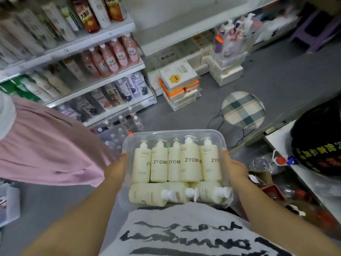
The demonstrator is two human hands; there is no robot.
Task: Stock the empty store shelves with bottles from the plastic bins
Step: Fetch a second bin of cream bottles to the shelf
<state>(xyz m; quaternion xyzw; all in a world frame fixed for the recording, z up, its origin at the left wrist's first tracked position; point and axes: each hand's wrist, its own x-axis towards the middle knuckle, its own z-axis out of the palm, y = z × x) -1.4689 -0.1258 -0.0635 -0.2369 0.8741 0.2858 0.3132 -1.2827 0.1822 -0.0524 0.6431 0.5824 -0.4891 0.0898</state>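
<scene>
Clear rectangular plastic bin carried at waist height, near rim against the grey printed shirt. Left hand clamps the bin's left wall, right hand the right wall — thumbs hooked over the rim, fingers closed around the sides.

Inside: cream pump bottles lettered ZYOM — five side by side across the far half, pumps pointing away; more lie crosswise along the near edge, white pump heads to the right. Packed tight, bottles touching.

Left edge crowded: a pink garment on another person sits just beside the left forearm. Beyond it, white tiered shelves full of pink and white bottles. Small clear capped bottles stand on the floor just past the bin's far rim.

Right edge: white counter with clutter below, close to the right forearm.

Ahead, open grey floor — broken by a round plaid-cushioned stool and stacked white-and-orange cartons. Top centre, a bare white shelf.
</scene>
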